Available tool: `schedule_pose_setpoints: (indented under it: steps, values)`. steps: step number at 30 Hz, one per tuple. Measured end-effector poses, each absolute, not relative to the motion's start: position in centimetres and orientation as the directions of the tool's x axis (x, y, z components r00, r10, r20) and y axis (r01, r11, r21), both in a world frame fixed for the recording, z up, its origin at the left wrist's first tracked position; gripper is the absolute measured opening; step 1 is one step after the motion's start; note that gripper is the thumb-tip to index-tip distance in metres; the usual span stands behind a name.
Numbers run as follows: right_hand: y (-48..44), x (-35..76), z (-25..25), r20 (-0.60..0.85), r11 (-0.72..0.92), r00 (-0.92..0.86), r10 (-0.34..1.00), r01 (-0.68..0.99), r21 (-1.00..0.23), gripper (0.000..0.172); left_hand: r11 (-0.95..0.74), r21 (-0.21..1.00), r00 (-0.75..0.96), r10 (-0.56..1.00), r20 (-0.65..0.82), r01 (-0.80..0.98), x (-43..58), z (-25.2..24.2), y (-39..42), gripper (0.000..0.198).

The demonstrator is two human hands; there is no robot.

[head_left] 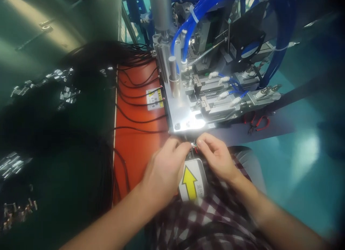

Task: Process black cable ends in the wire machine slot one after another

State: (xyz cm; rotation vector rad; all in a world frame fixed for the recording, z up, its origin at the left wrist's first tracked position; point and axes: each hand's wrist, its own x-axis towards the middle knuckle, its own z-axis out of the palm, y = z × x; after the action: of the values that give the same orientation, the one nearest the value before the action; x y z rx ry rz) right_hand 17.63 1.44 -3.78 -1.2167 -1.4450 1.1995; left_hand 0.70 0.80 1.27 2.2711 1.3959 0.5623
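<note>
My left hand [168, 165] is closed in a pinch at the front edge of the metal machine [180, 109]. My right hand [217, 154] pinches from the other side, its thumb and forefinger together. Between the fingertips shows a small metallic piece with thin red wire [196, 148], partly covered by the fingers and too small to name. Just below the hands lies a white plate with a yellow arrow [189, 180].
Black cables [134, 85] run from the machine across the orange surface [142, 145] to a dark heap with shiny metal ends [68, 93] at left. Blue air hoses [194, 12] arch over the machine. Red-handled pliers [256, 126] lie at right.
</note>
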Motion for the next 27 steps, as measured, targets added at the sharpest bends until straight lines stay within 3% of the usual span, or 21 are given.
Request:
schedule_pose_setpoints:
  steps: [10, 27]
  values:
    - [1.39, 17.21, -4.25, 0.022, 0.037, -0.113, 0.993, 0.130, -0.991, 0.028, -0.447, 0.502, 0.471, 0.878, 0.087, 0.741, -0.02, 0.76, 0.65, 0.025]
    - [1.34, 17.30, -4.11, 0.037, 0.055, -0.110, 0.993, 0.165, -0.985, 0.027, -0.484, 0.431, 0.469, 0.871, 0.148, 0.762, 0.01, 0.79, 0.57, 0.030]
